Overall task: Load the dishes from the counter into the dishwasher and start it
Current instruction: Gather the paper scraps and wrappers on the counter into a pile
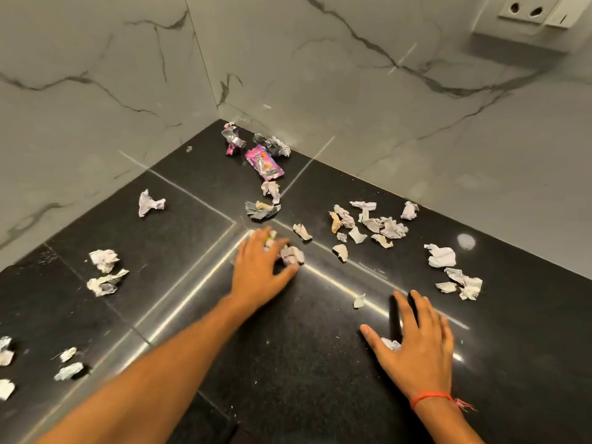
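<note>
Two hands gather paper scraps on a dark counter; no dishes or dishwasher in sight.

The left hand (261,267) reaches to the inner corner of the black counter (288,363), its fingers (256,243) loosely curled over a crumpled paper wad (292,254), touching it; whether they actually pinch it I cannot tell. The right hand (416,344) lies flat near the front, fingers spread, with a small paper scrap (391,343) under the palm edge. More crumpled scraps are scattered about, with a purple wrapper (264,162) near the marble wall (384,107) corner. The task's things, dishes and dishwasher, are nowhere in view, so loading looks not yet begun: judging from this, the person is clearing litter, and the loading and starting of the machine all remain.
</note>
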A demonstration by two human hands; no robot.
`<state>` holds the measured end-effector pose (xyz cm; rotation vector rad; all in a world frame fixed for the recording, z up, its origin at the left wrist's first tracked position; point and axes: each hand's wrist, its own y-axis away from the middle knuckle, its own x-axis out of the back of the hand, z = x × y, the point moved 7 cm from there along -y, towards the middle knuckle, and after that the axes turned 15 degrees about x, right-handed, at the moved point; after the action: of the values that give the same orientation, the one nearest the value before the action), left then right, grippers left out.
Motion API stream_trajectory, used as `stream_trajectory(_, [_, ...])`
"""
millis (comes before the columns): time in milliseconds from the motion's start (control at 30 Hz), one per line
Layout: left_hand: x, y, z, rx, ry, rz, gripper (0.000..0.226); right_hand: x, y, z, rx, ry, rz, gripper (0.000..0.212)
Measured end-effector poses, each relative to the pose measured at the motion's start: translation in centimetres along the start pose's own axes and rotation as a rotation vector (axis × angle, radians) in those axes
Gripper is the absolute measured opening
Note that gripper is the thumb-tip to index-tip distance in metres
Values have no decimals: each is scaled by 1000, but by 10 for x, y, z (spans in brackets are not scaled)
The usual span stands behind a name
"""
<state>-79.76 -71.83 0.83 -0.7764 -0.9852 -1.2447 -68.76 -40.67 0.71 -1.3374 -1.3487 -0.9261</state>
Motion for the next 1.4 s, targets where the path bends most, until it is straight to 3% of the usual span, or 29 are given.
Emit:
stream_trajectory(200, [-28, 66, 66, -332, 95, -255, 72, 0, -2, 0, -15, -10, -27, 103])
stream_trajectory(267, [-20, 56, 84, -343, 194, -255, 69, 1, -2, 0, -18, -13, -33, 104])
stream_trajectory(367, [-7, 7, 97, -224, 217, -198, 67, 1, -2, -1, -17, -23, -48, 106])
stream_trajectory(533, [-7, -75, 127, -181, 5, -284, 74, 3, -1, -2, -21, -45, -44, 106])
stream_trajectory(733, [-57, -66, 176, -411, -333, -417, 77, 4, -2, -2, -34, -70, -47, 104])
stream_trajectory(800, [-75, -42, 175, -440, -422, -376, 75, 4, -1, -2, -34, -71, -35, 104])
stream_trajectory(1000, [-58, 10, 188, -729, -277, -175, 55, 4, -2, -2, -32, -72, -35, 102])
stream_trajectory(1167, [-42, -41, 231, -593, -153, -153, 63, 4, -3, -2, -38, -71, -68, 101])
stream_trajectory(1300, [-63, -86, 248, -381, -260, -347, 72, 6, -3, -3, -43, -83, -77, 101])
stream_trajectory(1400, [-82, -92, 249, -395, -350, -445, 77, 7, -4, -2, -48, -86, -97, 103])
